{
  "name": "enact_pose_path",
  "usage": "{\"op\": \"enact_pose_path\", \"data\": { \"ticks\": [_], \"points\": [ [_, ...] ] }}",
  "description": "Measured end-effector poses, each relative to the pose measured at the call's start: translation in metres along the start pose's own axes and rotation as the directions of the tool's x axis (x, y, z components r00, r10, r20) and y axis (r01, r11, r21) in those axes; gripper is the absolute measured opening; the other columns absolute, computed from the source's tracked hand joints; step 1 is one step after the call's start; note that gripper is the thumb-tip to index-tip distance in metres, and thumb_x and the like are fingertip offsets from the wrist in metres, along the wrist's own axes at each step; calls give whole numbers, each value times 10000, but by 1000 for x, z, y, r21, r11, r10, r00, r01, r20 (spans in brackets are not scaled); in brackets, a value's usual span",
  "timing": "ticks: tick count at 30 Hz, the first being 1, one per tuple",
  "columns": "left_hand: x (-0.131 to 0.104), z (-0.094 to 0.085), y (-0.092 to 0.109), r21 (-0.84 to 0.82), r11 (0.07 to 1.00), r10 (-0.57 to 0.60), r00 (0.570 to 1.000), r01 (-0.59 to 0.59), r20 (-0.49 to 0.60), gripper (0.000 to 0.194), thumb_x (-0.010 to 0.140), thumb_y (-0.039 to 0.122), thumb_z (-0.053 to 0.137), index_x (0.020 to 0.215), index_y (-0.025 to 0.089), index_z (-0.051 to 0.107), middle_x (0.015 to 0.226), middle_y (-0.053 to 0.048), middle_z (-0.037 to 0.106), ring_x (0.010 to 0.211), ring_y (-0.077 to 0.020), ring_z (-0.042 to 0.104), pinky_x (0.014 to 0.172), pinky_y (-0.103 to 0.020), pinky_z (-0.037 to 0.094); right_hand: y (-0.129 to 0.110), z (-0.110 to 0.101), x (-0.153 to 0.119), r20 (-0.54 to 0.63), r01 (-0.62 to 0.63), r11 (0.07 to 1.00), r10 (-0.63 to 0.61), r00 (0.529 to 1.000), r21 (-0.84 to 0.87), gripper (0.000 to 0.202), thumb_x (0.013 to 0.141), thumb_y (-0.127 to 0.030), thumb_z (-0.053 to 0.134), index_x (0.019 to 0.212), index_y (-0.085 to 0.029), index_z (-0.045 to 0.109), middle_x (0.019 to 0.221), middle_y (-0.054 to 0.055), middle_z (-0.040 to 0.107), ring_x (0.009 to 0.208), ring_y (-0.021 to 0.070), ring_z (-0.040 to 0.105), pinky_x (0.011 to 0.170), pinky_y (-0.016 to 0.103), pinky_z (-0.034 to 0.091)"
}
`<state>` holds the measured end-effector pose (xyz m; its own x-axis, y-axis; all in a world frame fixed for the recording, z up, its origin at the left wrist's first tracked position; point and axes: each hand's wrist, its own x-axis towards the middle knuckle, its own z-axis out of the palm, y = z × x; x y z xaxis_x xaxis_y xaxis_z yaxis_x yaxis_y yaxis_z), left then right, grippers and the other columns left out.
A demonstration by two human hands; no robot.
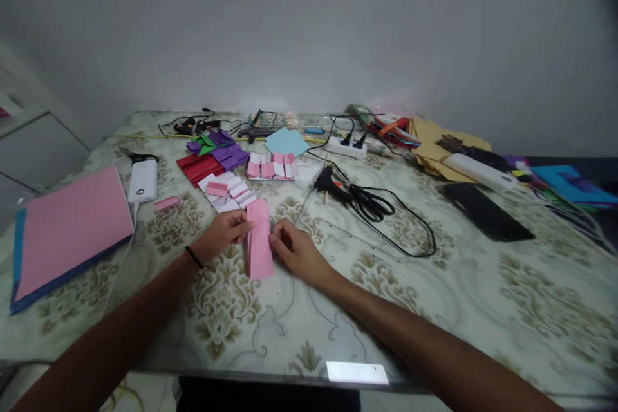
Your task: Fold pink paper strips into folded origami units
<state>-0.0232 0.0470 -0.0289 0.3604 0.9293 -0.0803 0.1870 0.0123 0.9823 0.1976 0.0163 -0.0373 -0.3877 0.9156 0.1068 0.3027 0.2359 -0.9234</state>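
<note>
A folded pink paper strip [261,248] stands lengthwise between my hands above the patterned table, its left side showing layered folds. My left hand [230,232] pinches its left edge near the upper part. On the opposite edge, the thumb and fingertips of my right hand [290,243] are closed at the paper. Just beyond lie white and pink folded pieces [234,188], with red folded paper [200,168] and purple folded paper [229,153] behind them. Another row of pink and white folded pieces [273,166] sits farther back.
Pink sheets [72,228] on blue ones and a white power bank [143,180] lie left. A black glue gun [333,183] with coiled cable, a power strip [346,147], a dark phone-like slab [485,209] and yellow paper [434,148] occupy the right and back.
</note>
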Motion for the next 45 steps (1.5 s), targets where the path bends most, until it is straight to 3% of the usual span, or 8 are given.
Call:
{"op": "enact_pose_path", "data": {
  "ticks": [8,14,21,30,36,38,41,45],
  "points": [
    [8,-5,0,21,999,-25,999,25,20,402,868,522,648,723,175,505,539,62,521,481,-81,455,501,-203,357,-3,1,20,21,13,1000,-12,1000,-18,352,1004,-468,502,789,-194,555,636,-15,544,594,135,484,590,256,373],
    [4,1,5,72,997,19,1000,-20,10,405,896,504,602,687,190,456,560,61,481,510,-93,436,528,-215,371,-2,-4,16,91,-36,982,20,996,183,383,924,-538,636,1070,-200,530,798,-14,613,669,128,545,621,252,423],
    [0,8,7,182,983,51,996,-37,-72,376,962,453,493,692,197,438,643,39,451,605,-120,420,596,-237,382,0,-8,18,196,-112,977,75,978,182,565,864,-503,729,1287,-201,507,893,11,662,714,131,572,641,254,450],
    [-5,8,14,202,979,51,993,-28,-110,360,983,431,475,719,206,381,701,38,397,655,-133,379,615,-246,381,9,-12,21,253,-220,940,153,955,262,343,945,-413,594,1202,-189,559,781,-9,592,500,105,535,433,224,447],
    [-3,-1,11,86,996,7,997,0,-75,179,909,371,598,921,195,572,800,1,572,730,-159,533,636,-257,449,13,-13,25,141,-123,908,71,987,400,325,923,-407,639,1176,-206,604,1055,58,664,932,197,633,802,311,546],
    [-4,-1,7,51,997,-59,998,59,-2,273,894,378,627,1095,194,611,906,-40,656,804,-202,608,649,-278,489,13,-13,25,158,-143,902,85,984,407,335,929,-426,639,1183,-210,602,974,48,654,853,190,630,721,297,548],
    [-6,-1,3,68,990,-129,991,125,47,282,879,394,651,1055,176,672,927,-66,713,802,-230,647,627,-285,502,13,-11,22,211,-200,891,122,970,408,364,930,-442,644,1202,-207,582,828,18,606,643,146,584,533,249,511],
    [-4,-3,2,57,985,-161,987,161,-14,300,855,421,670,1005,164,712,937,-65,744,773,-226,657,616,-276,495,12,-5,18,115,-178,863,140,983,472,580,930,-405,656,1425,-295,375,1070,46,589,619,111,577,452,217,511]
  ]
}}
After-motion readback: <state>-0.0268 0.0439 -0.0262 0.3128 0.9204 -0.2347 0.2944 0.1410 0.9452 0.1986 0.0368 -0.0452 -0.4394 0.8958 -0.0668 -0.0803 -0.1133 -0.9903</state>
